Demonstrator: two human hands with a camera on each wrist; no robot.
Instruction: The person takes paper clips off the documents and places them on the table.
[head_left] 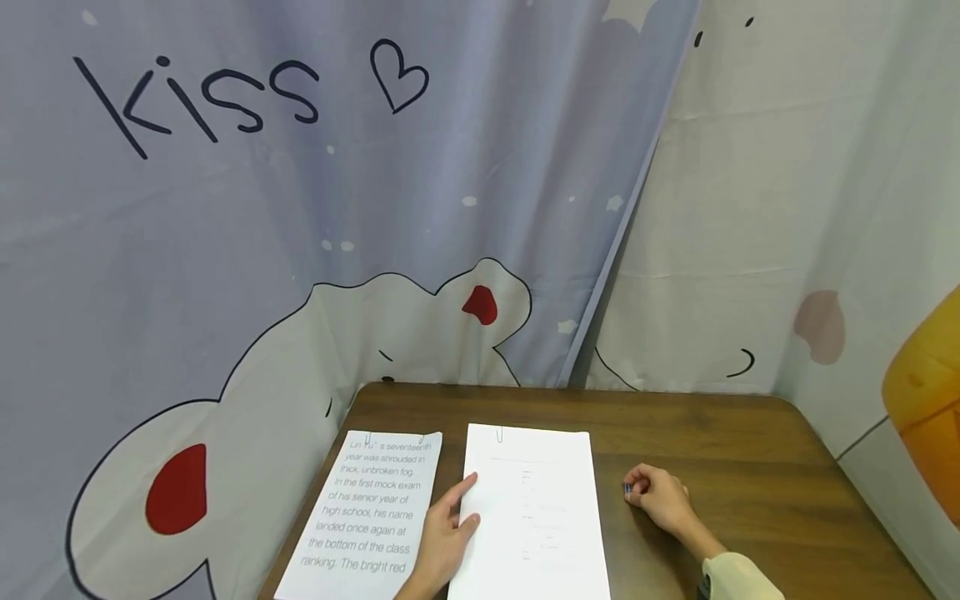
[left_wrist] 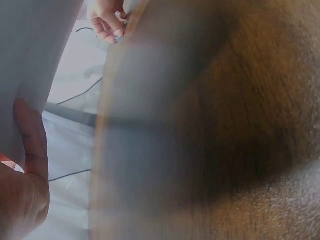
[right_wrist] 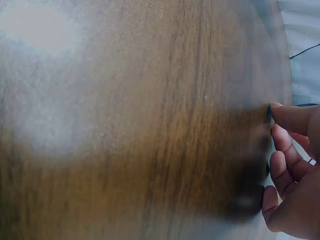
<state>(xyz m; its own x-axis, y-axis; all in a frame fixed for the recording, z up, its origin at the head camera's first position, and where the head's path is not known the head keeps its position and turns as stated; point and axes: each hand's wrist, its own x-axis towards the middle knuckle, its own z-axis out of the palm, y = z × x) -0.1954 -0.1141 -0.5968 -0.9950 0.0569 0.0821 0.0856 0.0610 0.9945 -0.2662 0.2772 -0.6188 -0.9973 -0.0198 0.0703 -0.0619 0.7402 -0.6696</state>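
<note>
A white sheet of paper (head_left: 528,508) with faint print and a paper clip (head_left: 499,434) on its top edge lies in the middle of the head view. My left hand (head_left: 442,537) holds it by the left edge, thumb on top. In the left wrist view, fingers (left_wrist: 32,140) lie along the paper (left_wrist: 35,45), which stands apart from the table surface. Over the table to the right, my right hand (head_left: 660,496) pinches a small blue and dark piece (head_left: 627,490) between thumb and fingertips; I cannot tell what it is. The right wrist view shows its dark edge (right_wrist: 269,114) at the fingertips.
Left of the white sheet lies a page with large print (head_left: 367,517), with two paper clips at its top. Both papers are on a brown wooden table (head_left: 720,433) with rounded far corners. Printed curtains (head_left: 450,167) hang right behind it and along the right side.
</note>
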